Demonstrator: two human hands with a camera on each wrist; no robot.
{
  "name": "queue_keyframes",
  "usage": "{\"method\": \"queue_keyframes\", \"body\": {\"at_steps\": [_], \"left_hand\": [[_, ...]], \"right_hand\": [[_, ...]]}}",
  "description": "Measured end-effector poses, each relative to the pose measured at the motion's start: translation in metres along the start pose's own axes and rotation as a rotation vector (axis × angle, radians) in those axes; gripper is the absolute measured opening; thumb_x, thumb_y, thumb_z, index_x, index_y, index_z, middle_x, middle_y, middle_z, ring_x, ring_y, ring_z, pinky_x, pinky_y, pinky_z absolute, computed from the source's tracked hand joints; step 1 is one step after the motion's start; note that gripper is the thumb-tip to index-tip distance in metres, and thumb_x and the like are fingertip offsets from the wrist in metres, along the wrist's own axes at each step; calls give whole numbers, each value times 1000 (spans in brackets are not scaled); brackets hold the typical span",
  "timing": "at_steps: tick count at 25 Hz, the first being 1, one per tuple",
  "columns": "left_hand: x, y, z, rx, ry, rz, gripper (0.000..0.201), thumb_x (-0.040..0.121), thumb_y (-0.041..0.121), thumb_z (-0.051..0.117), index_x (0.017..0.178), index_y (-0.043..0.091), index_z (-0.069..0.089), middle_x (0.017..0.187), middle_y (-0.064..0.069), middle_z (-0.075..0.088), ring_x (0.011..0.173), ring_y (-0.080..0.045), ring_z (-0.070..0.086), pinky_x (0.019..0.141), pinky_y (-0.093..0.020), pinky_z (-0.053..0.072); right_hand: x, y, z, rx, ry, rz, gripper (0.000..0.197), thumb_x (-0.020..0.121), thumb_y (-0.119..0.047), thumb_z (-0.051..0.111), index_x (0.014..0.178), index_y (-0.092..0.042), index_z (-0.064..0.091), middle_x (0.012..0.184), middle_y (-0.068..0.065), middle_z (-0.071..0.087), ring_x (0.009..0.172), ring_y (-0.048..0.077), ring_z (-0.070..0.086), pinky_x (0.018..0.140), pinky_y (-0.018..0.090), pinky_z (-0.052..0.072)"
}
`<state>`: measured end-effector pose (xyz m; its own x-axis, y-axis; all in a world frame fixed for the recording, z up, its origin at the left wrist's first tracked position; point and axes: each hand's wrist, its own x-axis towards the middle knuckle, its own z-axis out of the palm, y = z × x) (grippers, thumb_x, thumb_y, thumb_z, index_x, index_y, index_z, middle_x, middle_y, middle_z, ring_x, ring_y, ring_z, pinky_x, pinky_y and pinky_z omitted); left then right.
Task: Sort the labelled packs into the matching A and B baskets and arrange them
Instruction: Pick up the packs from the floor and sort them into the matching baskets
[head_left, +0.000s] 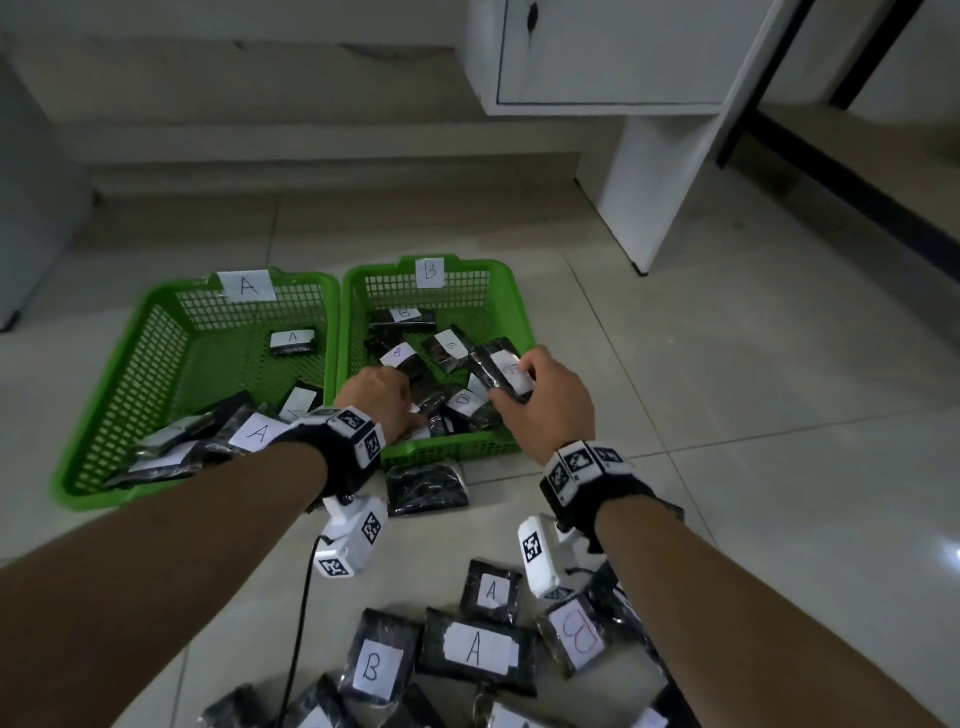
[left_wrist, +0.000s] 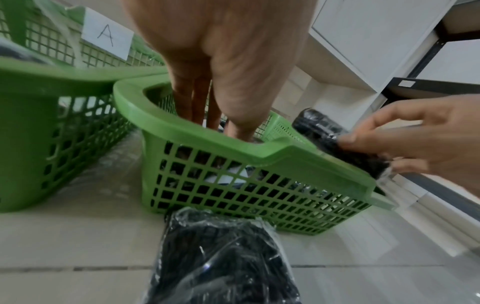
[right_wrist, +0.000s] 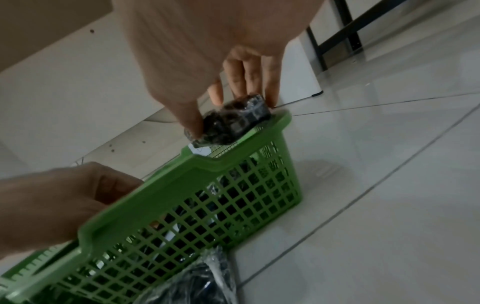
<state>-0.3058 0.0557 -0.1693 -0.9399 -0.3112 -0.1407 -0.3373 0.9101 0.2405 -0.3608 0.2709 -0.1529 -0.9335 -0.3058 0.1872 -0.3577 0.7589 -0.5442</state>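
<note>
Two green baskets stand side by side on the tiled floor: basket A (head_left: 104, 415) on the left and basket B (head_left: 447, 452) on the right, each holding several black labelled packs. My right hand (head_left: 511, 382) grips a black pack with a white label (head_left: 504, 371) over basket B's right rim; the right wrist view shows thumb and fingers clamped on this pack (right_wrist: 233, 121). My left hand (head_left: 402, 405) reaches down into basket B among the B packs. Its fingers (left_wrist: 197, 102) point straight down, the tips hidden behind the rim (left_wrist: 207, 144).
One unlabelled-side pack (head_left: 426, 488) lies on the floor against basket B's near wall. A pile of A and B packs (head_left: 472, 647) lies close to me. A white cabinet leg (head_left: 649, 197) and a black frame (head_left: 779, 104) stand at the back right.
</note>
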Motion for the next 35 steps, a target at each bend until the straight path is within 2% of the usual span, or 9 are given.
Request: {"method": "queue_keyframes", "body": {"at_steps": [7, 9, 11, 13, 17, 20, 24, 32, 35], "left_hand": [[-11, 6, -6, -39, -26, -34, 18, 88, 30, 59, 81, 16, 66, 87, -1, 67, 65, -11, 56, 47, -18, 38], [-19, 12, -11, 20, 82, 45, 25, 89, 37, 54, 85, 15, 66, 95, -2, 63, 81, -18, 58, 63, -29, 51], [-29, 30, -15, 76, 273, 259, 28, 91, 38, 49, 89, 14, 63, 98, -3, 58, 92, -23, 54, 80, -39, 49], [-42, 59, -18, 18, 392, 572, 22, 92, 34, 50, 86, 14, 57, 90, -4, 55, 83, -23, 51, 76, -38, 44], [-79, 123, 8, -14, 114, 1031, 17, 93, 31, 50, 83, 18, 54, 83, 0, 55, 72, -20, 54, 63, -32, 43], [-97, 149, 42, 125, -202, 1060, 17, 93, 36, 52, 93, 21, 59, 94, 3, 58, 85, -21, 60, 66, -29, 42], [-102, 176, 77, 161, -371, 1046, 44, 88, 48, 59, 124, 23, 53, 120, 0, 50, 105, -20, 53, 80, -39, 50], [-96, 189, 110, 135, -442, 1006, 51, 86, 43, 67, 127, 17, 50, 122, -1, 47, 108, -20, 49, 86, -37, 47], [-91, 180, 96, -19, -344, 980, 42, 86, 38, 67, 118, 17, 50, 116, 0, 46, 102, -18, 49, 84, -37, 46]], "right_hand": [[6, 1, 26, -255, -169, -139, 40, 100, -42, 49, 79, -10, 63, 88, 7, 59, 98, 26, 50, 85, 36, 42], [-3, 5, 19, -136, -77, -140, 34, 101, -33, 45, 92, -8, 66, 102, 8, 59, 106, 25, 46, 94, 36, 43], [-19, 16, 5, -1, 83, -82, 23, 96, -25, 48, 99, -8, 63, 108, 8, 56, 106, 23, 46, 92, 35, 45], [-43, 36, -12, 25, 168, 22, 17, 89, -15, 56, 103, -7, 62, 110, 10, 55, 107, 26, 48, 90, 33, 43], [-96, 89, -46, -46, 36, 448, 31, 82, -14, 65, 111, -6, 58, 120, 14, 50, 117, 32, 48, 94, 36, 43], [-124, 122, -60, -95, -103, 599, 52, 79, -37, 76, 116, -10, 51, 119, 12, 49, 110, 33, 54, 88, 37, 49], [-135, 144, -69, -23, -183, 637, 63, 67, -43, 87, 113, -17, 52, 97, 2, 60, 87, 23, 61, 72, 27, 48], [-133, 173, -87, 385, 48, 798, 24, 80, -34, 67, 94, -15, 69, 80, 7, 72, 79, 28, 67, 68, 33, 52], [-126, 176, -96, 510, 26, 841, 15, 88, -22, 67, 93, -8, 65, 96, 16, 68, 97, 29, 66, 83, 42, 54]]}}
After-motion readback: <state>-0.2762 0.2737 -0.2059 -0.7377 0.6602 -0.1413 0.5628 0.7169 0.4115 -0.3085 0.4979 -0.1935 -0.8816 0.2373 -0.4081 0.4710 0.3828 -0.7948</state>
